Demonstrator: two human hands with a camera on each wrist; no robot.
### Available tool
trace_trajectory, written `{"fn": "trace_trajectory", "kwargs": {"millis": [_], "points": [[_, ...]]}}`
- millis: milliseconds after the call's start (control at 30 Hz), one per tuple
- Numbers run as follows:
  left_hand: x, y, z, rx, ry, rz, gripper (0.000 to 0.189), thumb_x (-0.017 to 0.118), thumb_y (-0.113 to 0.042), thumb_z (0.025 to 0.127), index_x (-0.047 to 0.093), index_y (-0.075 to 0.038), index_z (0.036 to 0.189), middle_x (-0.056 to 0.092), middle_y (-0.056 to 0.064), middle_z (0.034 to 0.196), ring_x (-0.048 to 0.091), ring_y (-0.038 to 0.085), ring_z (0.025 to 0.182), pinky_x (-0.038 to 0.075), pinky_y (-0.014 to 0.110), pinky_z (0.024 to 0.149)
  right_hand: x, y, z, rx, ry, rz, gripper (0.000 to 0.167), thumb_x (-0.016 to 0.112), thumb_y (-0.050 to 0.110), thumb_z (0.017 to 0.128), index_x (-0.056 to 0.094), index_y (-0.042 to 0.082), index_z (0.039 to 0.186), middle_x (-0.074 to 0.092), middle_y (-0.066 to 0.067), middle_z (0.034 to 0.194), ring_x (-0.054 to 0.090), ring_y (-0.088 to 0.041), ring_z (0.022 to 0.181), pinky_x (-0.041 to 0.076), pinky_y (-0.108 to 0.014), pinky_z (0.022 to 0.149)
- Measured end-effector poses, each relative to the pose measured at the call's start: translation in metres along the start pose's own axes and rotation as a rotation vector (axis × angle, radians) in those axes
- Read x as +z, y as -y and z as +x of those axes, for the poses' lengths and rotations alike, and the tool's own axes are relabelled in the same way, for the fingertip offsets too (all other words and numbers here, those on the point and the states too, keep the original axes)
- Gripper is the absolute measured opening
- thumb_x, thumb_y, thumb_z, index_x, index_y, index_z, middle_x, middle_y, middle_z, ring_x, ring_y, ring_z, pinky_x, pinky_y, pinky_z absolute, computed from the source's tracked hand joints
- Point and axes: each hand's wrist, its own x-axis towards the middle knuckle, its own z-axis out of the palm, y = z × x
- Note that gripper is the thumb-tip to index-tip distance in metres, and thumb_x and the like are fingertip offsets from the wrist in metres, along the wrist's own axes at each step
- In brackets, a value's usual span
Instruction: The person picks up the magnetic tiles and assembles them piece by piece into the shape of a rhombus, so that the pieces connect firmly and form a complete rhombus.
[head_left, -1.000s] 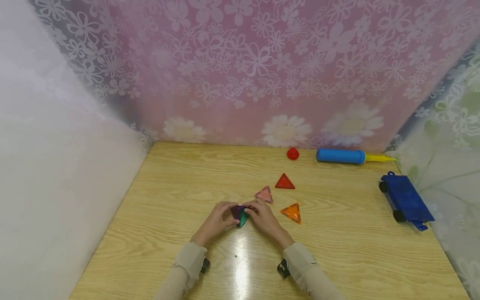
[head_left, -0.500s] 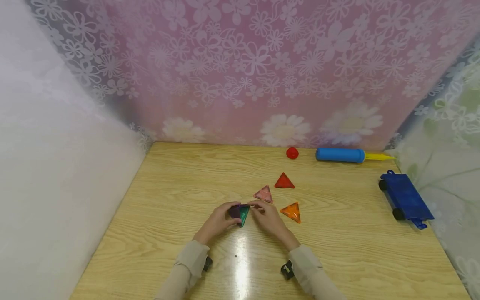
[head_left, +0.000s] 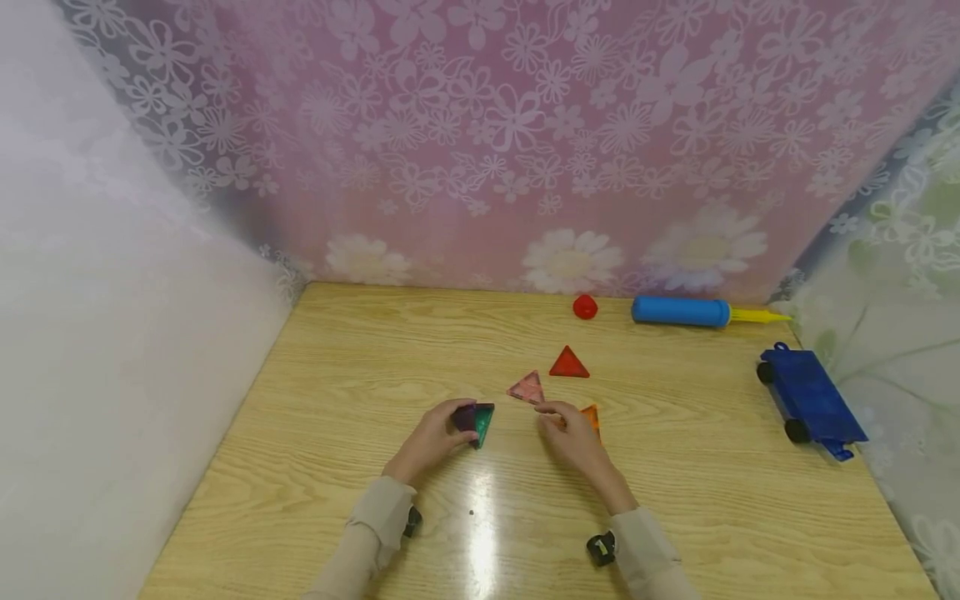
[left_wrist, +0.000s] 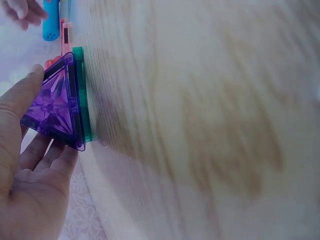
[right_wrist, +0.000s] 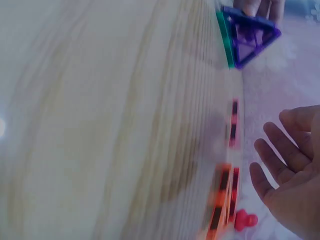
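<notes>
In the head view my left hand (head_left: pixel 429 437) pinches a purple translucent triangle tile (left_wrist: pixel 50 102) between thumb and fingers. The purple tile stands raised along the edge of a green triangle tile (head_left: pixel 485 423), which lies on the table. My right hand (head_left: pixel 576 442) holds nothing; in the right wrist view its fingers (right_wrist: pixel 280 150) are spread and loosely bent. From above, that hand overlaps an orange triangle tile (head_left: pixel 594 417), hiding most of it. Just beyond its fingertips lies a pink triangle tile (head_left: pixel 527 387), and farther back a red triangle tile (head_left: pixel 569 364).
A small red rounded piece (head_left: pixel 585 307) sits near the back edge of the wooden table (head_left: pixel 360 350). To its right lies a blue pump (head_left: pixel 678 311) with a yellow nozzle. A blue toy cart (head_left: pixel 813 396) with black wheels stands at the right edge.
My right hand has let go of the purple and green tiles and moved right, over the orange tile. My left hand keeps its pinch on the purple tile, shifted slightly left.
</notes>
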Motion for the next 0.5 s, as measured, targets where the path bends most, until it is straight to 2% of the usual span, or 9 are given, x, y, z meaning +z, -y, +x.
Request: {"fn": "trace_trajectory", "kwargs": {"millis": [167, 367, 500], "points": [[-0.002, 0.000, 0.001, -0.009, -0.010, -0.015, 0.055, 0.071, -0.019, 0.086, 0.050, -0.006, 0.135, 0.052, 0.016, 0.135, 0.050, 0.032, 0.122, 0.042, 0.047, 0.102, -0.016, -0.009, -0.007, -0.017, -0.036, -0.066, 0.021, 0.063, 0.008, 0.091, 0.067, 0.002, 0.111, 0.066, -0.016, 0.111, 0.060, -0.034, 0.106, 0.047, -0.051, 0.091], [-0.003, 0.004, 0.003, -0.028, -0.020, -0.020, 0.055, 0.070, -0.019, 0.086, 0.050, -0.007, 0.136, 0.051, 0.016, 0.136, 0.049, 0.032, 0.124, 0.041, 0.046, 0.103, -0.033, -0.022, -0.013, 0.004, -0.042, -0.103, 0.026, 0.064, 0.010, 0.091, 0.065, 0.000, 0.115, 0.063, -0.019, 0.118, 0.055, -0.038, 0.114, 0.043, -0.054, 0.096], [-0.005, 0.005, 0.004, -0.040, -0.026, -0.023, 0.056, 0.070, -0.018, 0.086, 0.049, -0.007, 0.137, 0.051, 0.016, 0.136, 0.049, 0.032, 0.124, 0.040, 0.046, 0.103, -0.041, -0.028, -0.017, 0.020, -0.034, -0.113, 0.026, 0.062, 0.012, 0.093, 0.064, 0.001, 0.117, 0.064, -0.019, 0.116, 0.058, -0.037, 0.107, 0.046, -0.053, 0.090]]}}
